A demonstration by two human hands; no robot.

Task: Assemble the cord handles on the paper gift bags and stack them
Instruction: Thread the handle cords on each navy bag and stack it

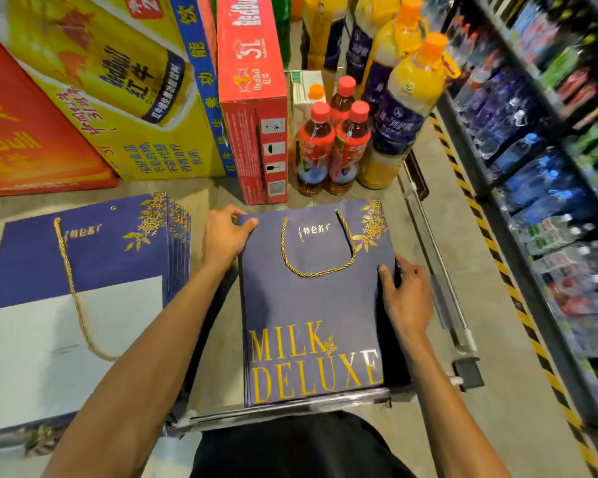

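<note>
Looming along the back are the big Red Bull cartons (pixel 118 98), with the shelves of bottled drinks (pixel 549 201) running down the right side, all just scenery. Next down in size, the left pile (pixel 118 263) of flat purple bags sits on the grey floor (pixel 428 208), and my guess is that's the to-do pile.

The gift bag (pixel 311 305) that matters lies flat on top of the centre pile right in front of the person. It's print side up, with its top edge toward the red-capped bottles (pixel 332 150). The left hand (pixel 223 236) pinches the bag's top left corner, thumb on the face and fingers curled behind the edge. The right hand (pixel 406 298) has its fingers bent over the right edge about halfway down, gripping it as far as anyone can tell.

Smallest bits: the cord handle (pixel 320 270) is in both holes and lies in a neat U on the face, so this bag looks finished. Over on the left pile a loose cord (pixel 73 288) trails from just one hole.

To stack it well, they'd want to line the corners up with the bags underneath and keep that handle flat inside the outline. A light press down should stop the pile leaning or sliding.
</note>
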